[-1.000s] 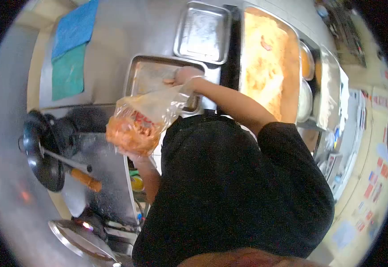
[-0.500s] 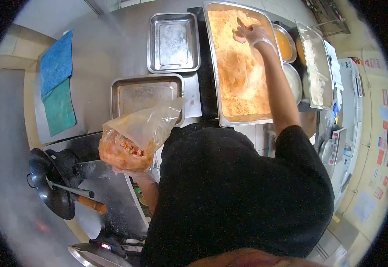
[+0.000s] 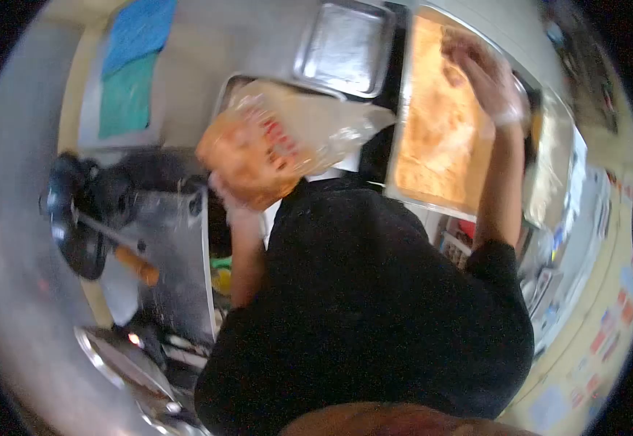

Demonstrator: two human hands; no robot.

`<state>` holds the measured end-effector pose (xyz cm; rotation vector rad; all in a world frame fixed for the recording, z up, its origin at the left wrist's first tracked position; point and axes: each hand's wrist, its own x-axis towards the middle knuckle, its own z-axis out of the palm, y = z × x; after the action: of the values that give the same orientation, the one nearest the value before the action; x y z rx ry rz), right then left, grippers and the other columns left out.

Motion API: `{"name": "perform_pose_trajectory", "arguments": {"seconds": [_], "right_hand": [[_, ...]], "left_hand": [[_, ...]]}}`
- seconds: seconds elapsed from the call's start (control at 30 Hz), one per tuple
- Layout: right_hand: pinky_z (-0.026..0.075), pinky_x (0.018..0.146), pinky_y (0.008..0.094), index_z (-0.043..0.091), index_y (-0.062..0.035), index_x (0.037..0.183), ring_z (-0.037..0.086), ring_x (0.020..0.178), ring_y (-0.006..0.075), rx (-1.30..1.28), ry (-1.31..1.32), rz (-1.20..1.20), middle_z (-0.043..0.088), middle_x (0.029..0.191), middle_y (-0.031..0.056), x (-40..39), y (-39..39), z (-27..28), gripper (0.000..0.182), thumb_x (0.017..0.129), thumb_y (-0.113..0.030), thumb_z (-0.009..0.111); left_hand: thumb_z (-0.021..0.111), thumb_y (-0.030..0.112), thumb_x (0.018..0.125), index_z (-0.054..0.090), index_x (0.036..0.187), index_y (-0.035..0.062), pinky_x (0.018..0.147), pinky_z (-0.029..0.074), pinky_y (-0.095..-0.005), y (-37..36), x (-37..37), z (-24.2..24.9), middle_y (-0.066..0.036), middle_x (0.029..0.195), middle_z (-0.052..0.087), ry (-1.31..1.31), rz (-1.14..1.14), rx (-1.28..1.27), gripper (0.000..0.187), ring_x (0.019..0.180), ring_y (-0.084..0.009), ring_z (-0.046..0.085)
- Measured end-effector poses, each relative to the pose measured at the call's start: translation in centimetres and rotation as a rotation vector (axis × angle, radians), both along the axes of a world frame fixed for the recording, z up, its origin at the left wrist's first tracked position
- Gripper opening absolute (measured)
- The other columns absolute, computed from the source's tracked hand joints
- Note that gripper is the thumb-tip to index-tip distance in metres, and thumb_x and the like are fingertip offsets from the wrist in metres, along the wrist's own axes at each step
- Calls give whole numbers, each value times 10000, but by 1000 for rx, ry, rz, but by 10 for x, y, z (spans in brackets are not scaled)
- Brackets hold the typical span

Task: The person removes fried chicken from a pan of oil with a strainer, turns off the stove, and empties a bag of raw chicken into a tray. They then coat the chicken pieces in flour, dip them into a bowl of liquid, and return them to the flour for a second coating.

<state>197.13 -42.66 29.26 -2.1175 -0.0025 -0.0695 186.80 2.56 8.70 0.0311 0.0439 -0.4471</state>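
Observation:
My left hand (image 3: pixel 235 207), in a clear glove, is closed around the lower side of a plastic bag (image 3: pixel 258 145). The bag bulges with orange, marinated-looking food, bears red print, and its loose mouth points right. Over the far part of a deep metal tray (image 3: pixel 432 206) is my right hand (image 3: pixel 483 76), also gloved. Its fingers are stretched out and apart, reaching into orange crumbs or coating powder (image 3: pixel 436 131) that fill the tray. Motion blur hides whether a piece lies under the fingertips.
Two shallow metal trays, one an empty-looking tray (image 3: pixel 345 47), sit on the steel counter (image 3: pixel 222 36). Blue (image 3: pixel 138 33) and green cloths (image 3: pixel 126 102) lie left. A black wok (image 3: pixel 76 232) with a wooden-handled utensil (image 3: pixel 138 265) stands lower left. Another container (image 3: pixel 552 160) holds whitish powder.
The whole view has turned and shifted, so the trays appear further right. The bag has swung up, with its printed side now showing. My right hand stays over the crumb tray.

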Motion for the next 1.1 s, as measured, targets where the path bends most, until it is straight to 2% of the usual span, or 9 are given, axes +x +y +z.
{"name": "perform_pose_trajectory", "arguments": {"seconds": [0.03,0.07,0.13,0.2,0.5,0.73,0.83,0.97,1.1], "right_hand": [[548,937,318,650,9,1235,673,1060,197,215,-76,332,703,1175,131,-9,33,10,399,865,91,526],[556,918,333,680,-17,1198,676,1061,199,410,-35,546,719,1141,117,-22,72,12,414,836,108,521],[547,914,369,700,-86,1189,689,1046,273,-147,-1,681,712,1114,180,-44,136,25,429,823,74,547],[537,832,433,639,23,1194,694,929,343,-388,-64,688,687,1012,259,-49,175,5,304,916,-49,541],[495,792,474,701,-17,899,630,920,415,-426,361,480,666,927,235,-45,200,1,267,929,-273,629],[492,986,332,364,54,1429,653,1081,263,-46,11,262,617,1229,252,-57,216,-43,543,945,-33,595],[486,995,319,353,39,1445,649,1083,250,306,215,205,595,1294,239,-50,217,-68,567,944,-38,609],[524,904,333,557,29,1279,653,990,189,-159,222,279,675,1084,146,-55,217,-45,362,956,-121,626],[531,843,327,594,25,1249,646,959,158,83,284,535,692,1064,129,-47,210,-59,338,982,-182,587]], "left_hand": [[578,741,750,373,1504,162,1062,386,-579,-12,6,25,-157,1503,407,58,105,489,973,1273,-431,447],[597,715,758,368,1497,137,1073,410,-571,-15,11,11,-167,1490,421,30,123,392,966,1304,-416,457],[604,703,762,370,1491,120,1079,418,-558,-30,15,33,-173,1480,435,54,150,501,962,1303,-401,472],[734,460,767,328,1491,36,1099,428,-536,-32,18,49,-186,1429,489,130,108,415,931,1302,-372,506],[774,286,753,338,1471,25,1103,427,-525,-24,27,55,-185,1407,494,91,98,394,879,1285,-375,509],[769,237,755,341,1463,24,1091,444,-513,-18,24,52,-177,1395,503,5,154,507,854,1276,-357,520],[769,218,755,359,1449,19,1083,453,-509,-16,23,43,-173,1382,514,24,143,461,831,1263,-349,532],[778,244,747,377,1438,13,1080,455,-505,-12,21,47,-170,1374,523,46,112,410,832,1254,-345,541],[794,290,726,386,1433,7,1083,454,-492,-10,15,46,-169,1367,531,64,102,440,864,1253,-339,545]]}}
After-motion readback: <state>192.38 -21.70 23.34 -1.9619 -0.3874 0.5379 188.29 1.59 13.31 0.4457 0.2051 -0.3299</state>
